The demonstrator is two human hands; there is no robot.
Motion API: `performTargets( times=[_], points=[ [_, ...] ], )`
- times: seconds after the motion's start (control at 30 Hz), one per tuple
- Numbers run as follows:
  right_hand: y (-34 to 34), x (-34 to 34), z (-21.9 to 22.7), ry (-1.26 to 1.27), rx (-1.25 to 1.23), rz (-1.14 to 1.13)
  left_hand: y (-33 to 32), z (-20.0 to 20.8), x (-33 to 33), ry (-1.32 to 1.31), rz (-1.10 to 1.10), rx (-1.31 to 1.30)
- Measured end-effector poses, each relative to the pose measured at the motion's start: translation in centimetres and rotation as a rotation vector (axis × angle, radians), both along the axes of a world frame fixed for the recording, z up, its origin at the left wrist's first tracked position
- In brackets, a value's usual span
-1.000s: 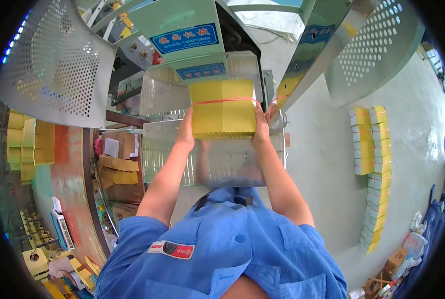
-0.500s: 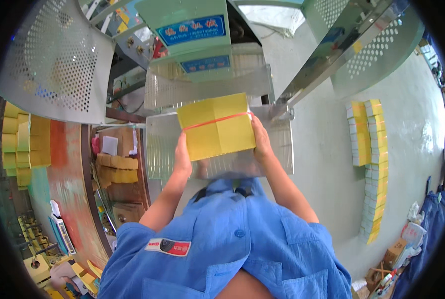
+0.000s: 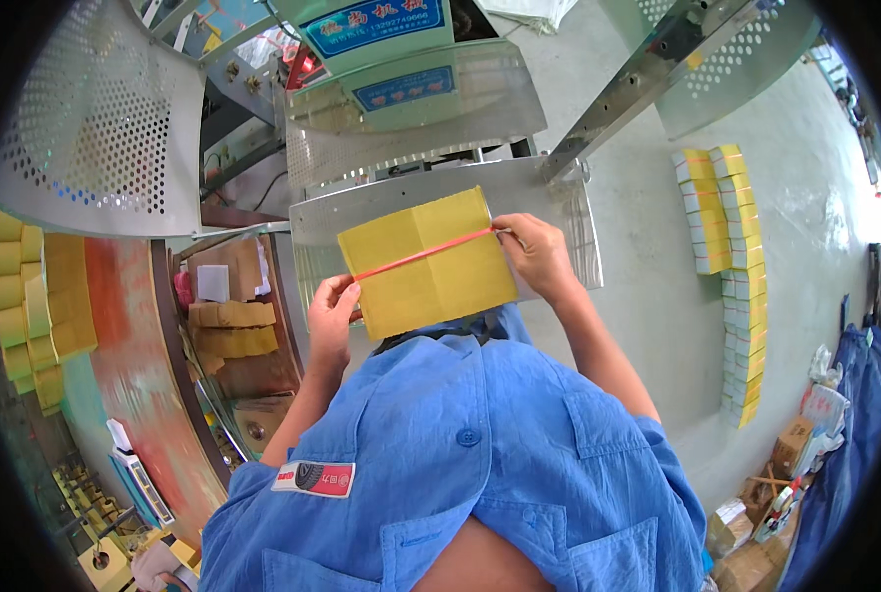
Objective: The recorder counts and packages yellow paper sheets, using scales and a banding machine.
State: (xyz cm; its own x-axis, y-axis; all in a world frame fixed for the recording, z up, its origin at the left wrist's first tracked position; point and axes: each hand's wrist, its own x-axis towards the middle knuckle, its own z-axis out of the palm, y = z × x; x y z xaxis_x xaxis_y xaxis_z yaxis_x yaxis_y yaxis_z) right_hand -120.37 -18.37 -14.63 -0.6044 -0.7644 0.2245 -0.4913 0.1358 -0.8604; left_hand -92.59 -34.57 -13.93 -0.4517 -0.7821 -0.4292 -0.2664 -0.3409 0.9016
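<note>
A flat yellow paper-covered bundle [image 3: 438, 291] is between my two hands, tilted slightly up to the right. One red band [image 3: 425, 254] runs across its middle, and a crease crosses the cover the other way. My left hand [image 3: 334, 308] grips the left edge by the band's end, thumb on top and fingers curled at the side. At the right edge, thumb and fingertips of my right hand [image 3: 536, 247] pinch the corner area where the band goes round. The bundle's underside is hidden.
Ahead is a machine with a metal tray [image 3: 569, 212], a clear cover [image 3: 499, 94] and a perforated guard [image 3: 95, 138]. Yellow-and-white bundles [image 3: 743, 306] stand in rows on the right floor. More yellow stacks [image 3: 40, 306] lie left, beside a wooden shelf [image 3: 253, 370].
The bundle has come closer to my body. My right hand has shifted from flat along the side to a pinch near the band; my left fingers have curled at the band's other end.
</note>
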Motion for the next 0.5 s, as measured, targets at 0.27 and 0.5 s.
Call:
performTargets(
  times=[0.27, 0.5],
  points=[
    [-0.6, -0.8, -0.5, 0.273, 0.175, 0.151, 0.0, -0.8, 0.3, -0.039, -0.032, -0.093],
    [0.1, -0.8, -0.7, 0.141, 0.033, 0.121, 0.1, -1.6, 0.3, 0.032, -0.083, -0.252]
  ],
)
